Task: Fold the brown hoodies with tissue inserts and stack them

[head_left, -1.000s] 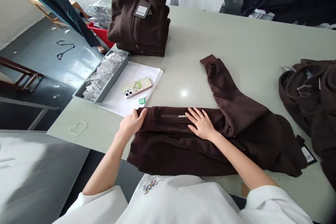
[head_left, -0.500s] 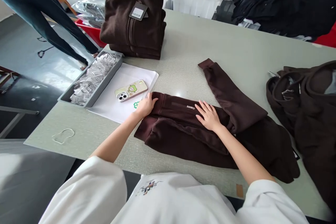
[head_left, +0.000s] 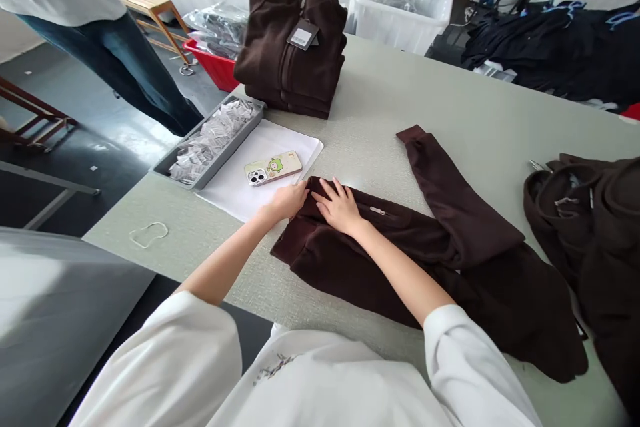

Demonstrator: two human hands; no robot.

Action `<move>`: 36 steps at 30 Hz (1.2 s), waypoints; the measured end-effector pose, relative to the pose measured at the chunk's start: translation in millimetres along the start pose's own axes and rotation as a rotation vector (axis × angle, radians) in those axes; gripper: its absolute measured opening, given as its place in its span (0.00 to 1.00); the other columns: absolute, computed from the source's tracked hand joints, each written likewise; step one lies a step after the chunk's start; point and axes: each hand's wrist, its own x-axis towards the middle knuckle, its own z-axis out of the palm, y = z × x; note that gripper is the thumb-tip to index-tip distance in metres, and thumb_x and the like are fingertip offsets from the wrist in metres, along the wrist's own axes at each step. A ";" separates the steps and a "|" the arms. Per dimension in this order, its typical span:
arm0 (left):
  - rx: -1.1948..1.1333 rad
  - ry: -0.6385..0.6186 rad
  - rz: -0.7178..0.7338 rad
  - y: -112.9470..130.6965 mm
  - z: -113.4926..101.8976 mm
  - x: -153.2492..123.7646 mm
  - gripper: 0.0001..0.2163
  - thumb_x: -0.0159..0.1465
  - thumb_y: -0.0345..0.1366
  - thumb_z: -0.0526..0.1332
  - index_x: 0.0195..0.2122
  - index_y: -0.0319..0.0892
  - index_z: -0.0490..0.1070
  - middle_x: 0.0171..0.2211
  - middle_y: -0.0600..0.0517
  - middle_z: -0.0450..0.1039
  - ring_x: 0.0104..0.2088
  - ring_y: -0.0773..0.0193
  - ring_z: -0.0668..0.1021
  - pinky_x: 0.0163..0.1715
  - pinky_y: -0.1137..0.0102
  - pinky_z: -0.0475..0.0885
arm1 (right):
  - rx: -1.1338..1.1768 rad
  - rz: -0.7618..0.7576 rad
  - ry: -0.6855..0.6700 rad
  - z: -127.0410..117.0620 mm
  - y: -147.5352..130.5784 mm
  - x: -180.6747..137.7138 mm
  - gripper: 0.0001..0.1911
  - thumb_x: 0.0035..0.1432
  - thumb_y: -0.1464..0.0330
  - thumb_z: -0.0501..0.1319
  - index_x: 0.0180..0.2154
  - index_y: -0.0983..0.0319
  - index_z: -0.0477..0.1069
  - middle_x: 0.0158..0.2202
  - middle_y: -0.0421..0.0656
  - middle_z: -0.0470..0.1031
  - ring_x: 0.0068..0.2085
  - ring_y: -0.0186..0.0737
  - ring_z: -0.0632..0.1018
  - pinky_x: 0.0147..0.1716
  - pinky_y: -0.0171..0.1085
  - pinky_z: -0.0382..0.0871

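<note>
A dark brown jacket (head_left: pixel 370 273) lies partly folded on the table, one sleeve (head_left: pixel 445 180) stretched out toward the far side. My left hand (head_left: pixel 291 201) is closed on the ribbed edge at the jacket's left end, its thumb partly hidden. Close beside it, my right hand (head_left: pixel 340 209) presses flat on the fabric with fingers spread. A small zip pull (head_left: pixel 377 211) shows to the right of that hand. Beyond my left hand, a phone (head_left: pixel 273 168) in a cartoon case rests on white paper (head_left: pixel 235 193).
A grey tray (head_left: pixel 205 177) of small clear packets sits on the left edge. Folded brown jackets (head_left: pixel 290 73) are stacked behind it. More brown garments (head_left: pixel 600 233) lie at right. White bins (head_left: pixel 405 10) stand beyond the table (head_left: pixel 370 93). A person (head_left: pixel 115 47) stands at far left.
My right hand has slid left along the jacket, from beside the zip pull to near my left hand. The view has shifted, and the person at left has moved closer to the table.
</note>
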 end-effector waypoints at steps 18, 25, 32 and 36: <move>-0.446 0.030 -0.320 14.2 29.1 -83.0 0.24 0.58 0.59 0.51 0.32 0.41 0.69 0.34 0.44 0.72 0.37 0.52 0.75 0.35 0.65 0.68 | -0.030 -0.026 -0.020 26.6 2.2 5.4 0.23 0.65 0.61 0.44 0.61 0.46 0.54 0.67 0.35 0.43 0.65 0.54 0.45 0.58 0.56 0.52; -0.468 0.124 -0.378 8.9 42.8 -96.9 0.18 0.62 0.54 0.52 0.28 0.44 0.65 0.26 0.49 0.71 0.31 0.55 0.75 0.28 0.67 0.65 | 0.045 0.004 -0.091 23.7 2.0 4.5 0.23 0.66 0.59 0.40 0.62 0.45 0.51 0.67 0.33 0.39 0.66 0.54 0.41 0.60 0.56 0.48; -0.355 0.148 -0.390 10.6 46.2 -86.7 0.18 0.63 0.53 0.49 0.32 0.43 0.64 0.29 0.46 0.72 0.35 0.51 0.75 0.30 0.67 0.65 | 0.082 0.013 -0.072 20.4 -1.6 4.5 0.23 0.66 0.59 0.41 0.61 0.46 0.53 0.67 0.34 0.40 0.66 0.54 0.41 0.60 0.56 0.47; -0.322 0.130 -0.407 11.5 43.1 -89.4 0.17 0.63 0.53 0.49 0.33 0.43 0.65 0.30 0.45 0.72 0.36 0.49 0.75 0.33 0.64 0.67 | 0.133 0.052 -0.078 11.5 -4.9 -4.4 0.24 0.66 0.58 0.41 0.61 0.50 0.54 0.67 0.36 0.40 0.65 0.55 0.43 0.59 0.55 0.50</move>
